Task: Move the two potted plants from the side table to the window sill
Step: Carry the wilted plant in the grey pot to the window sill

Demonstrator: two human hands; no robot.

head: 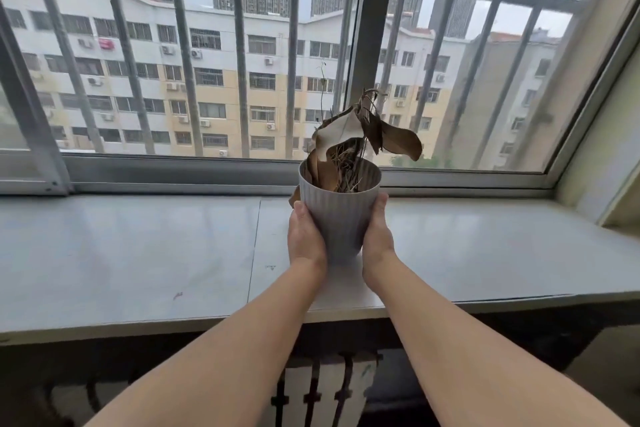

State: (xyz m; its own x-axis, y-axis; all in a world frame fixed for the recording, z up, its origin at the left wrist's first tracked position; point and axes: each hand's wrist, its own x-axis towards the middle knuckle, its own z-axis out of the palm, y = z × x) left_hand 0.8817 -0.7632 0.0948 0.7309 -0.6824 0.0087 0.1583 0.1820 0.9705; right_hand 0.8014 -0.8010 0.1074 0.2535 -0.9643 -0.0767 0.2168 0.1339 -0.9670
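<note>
A white ribbed pot (341,215) with a dried brown plant (363,135) is held between both my hands over the middle of the pale window sill (138,253). My left hand (306,239) grips the pot's left side and my right hand (377,236) grips its right side. The pot stands upright, its base at or just above the sill surface; I cannot tell whether it touches. The second potted plant and the side table are out of view.
The window frame (207,173) and vertical metal bars (242,62) run behind the sill. A wall reveal (606,166) closes the sill at the right. A radiator (329,388) sits under the sill's front edge.
</note>
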